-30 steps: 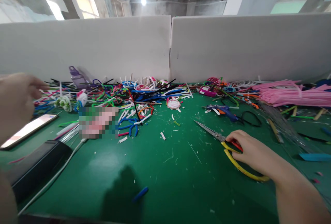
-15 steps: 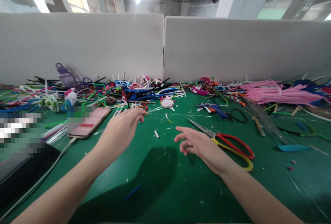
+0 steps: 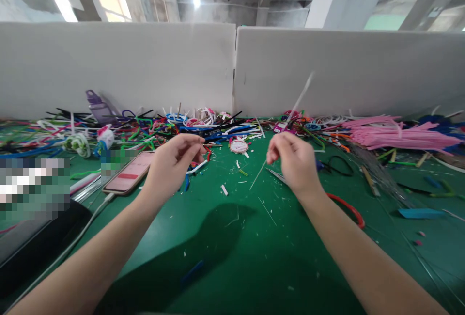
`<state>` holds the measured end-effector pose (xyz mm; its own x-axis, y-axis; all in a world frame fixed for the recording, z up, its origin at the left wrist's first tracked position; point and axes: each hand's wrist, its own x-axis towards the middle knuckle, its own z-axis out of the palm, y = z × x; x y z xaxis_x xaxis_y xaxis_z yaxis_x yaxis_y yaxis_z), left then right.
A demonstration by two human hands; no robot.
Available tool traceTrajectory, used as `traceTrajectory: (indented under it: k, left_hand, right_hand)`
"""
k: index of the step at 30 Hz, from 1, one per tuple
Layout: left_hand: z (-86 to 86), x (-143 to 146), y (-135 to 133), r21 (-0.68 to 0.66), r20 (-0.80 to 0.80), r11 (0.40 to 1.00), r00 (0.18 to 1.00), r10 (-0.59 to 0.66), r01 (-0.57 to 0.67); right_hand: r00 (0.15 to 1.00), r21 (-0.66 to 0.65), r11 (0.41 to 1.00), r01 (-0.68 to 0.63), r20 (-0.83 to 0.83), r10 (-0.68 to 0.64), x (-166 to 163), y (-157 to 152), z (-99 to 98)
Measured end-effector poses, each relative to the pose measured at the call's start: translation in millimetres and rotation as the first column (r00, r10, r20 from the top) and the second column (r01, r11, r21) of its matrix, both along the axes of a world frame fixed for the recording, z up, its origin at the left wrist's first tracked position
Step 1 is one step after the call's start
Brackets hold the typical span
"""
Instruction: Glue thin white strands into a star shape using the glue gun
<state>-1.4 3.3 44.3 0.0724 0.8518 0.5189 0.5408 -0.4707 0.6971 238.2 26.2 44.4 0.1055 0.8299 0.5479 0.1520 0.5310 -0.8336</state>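
Observation:
My right hand (image 3: 295, 162) is closed in a pinch on a thin whitish strip (image 3: 302, 93). The strip slants from its upper end in front of the white partition to a fine lower tip over the table. Scissors with a red handle (image 3: 347, 208) lie partly hidden under my right wrist. My left hand (image 3: 178, 162) hovers left of centre, its fingers loosely bent with the thumb a little apart, holding nothing that I can see. Close by its fingertips lies a short white stem (image 3: 198, 167). A small round pink-rimmed tag (image 3: 239, 147) lies between the hands, farther back.
Coloured pipe cleaners (image 3: 232, 131) heap along the white partition (image 3: 145, 68), with a pink bundle (image 3: 399, 135) at right. A phone (image 3: 131, 172) on a cable, a dark case (image 3: 43, 237) and a purple bottle (image 3: 100, 106) stand left. Scraps dot the green table (image 3: 254, 257).
My right hand has risen, turned and closed on the thin strip, now covering most of the scissors. My left hand has shifted slightly, its fingers more bent.

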Motion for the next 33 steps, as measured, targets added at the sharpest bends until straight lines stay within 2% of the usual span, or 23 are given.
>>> traceTrajectory:
  k: [3, 5, 7, 11, 18, 22, 26, 29, 33]
  left_hand:
    - [4.9, 9, 2, 0.092, 0.24, 0.996, 0.97, -0.033, 0.011]
    - [7.4, 17, 3, 0.115, 0.316, 0.993, 0.948, -0.04, 0.003]
    - [8.5, 26, 3, 0.119, 0.362, 0.993, 0.931, -0.055, 0.012]
    - [4.5, 39, 4, 0.076, 0.395, 0.994, 0.913, -0.1, 0.076]
    - [-11.7, 49, 10, 0.02, 0.486, 0.988, 0.862, -0.142, 0.152]
    - [-21.1, 46, 13, -0.057, 0.481, 0.981, 0.866, -0.135, 0.185]
    - [-31.4, 38, 12, -0.149, 0.41, 0.97, 0.905, -0.114, 0.189]
    - [-37.9, 32, 11, -0.18, 0.373, 0.968, 0.923, -0.098, 0.175]
    - [-43.6, 28, 12, -0.208, 0.415, 0.969, 0.909, -0.034, 0.131]
  right_hand:
    - [0.948, -0.052, 0.991, -0.123, 0.29, 0.132, -19, -5, -6.3]
    - [0.916, -0.109, 0.975, -0.195, 0.336, 0.22, -33, -6, -14.2]
    - [0.905, -0.128, 0.963, -0.236, 0.331, 0.266, -45, -5, -22.4]
    - [0.902, -0.102, 0.963, -0.251, 0.337, 0.271, -56, -3, -34.4]
    - [0.874, -0.204, 0.914, -0.351, 0.278, 0.397, -62, -7, -48.2]
    - [0.866, -0.19, 0.923, -0.336, 0.323, 0.381, -63, -10, -49.3]
    - [0.867, -0.171, 0.928, -0.331, 0.332, 0.371, -61, -11, -46.2]
    - [0.865, -0.189, 0.919, -0.347, 0.313, 0.391, -61, -10, -47.1]
    - [0.885, -0.22, 0.913, -0.344, 0.247, 0.394, -62, -10, -52.1]
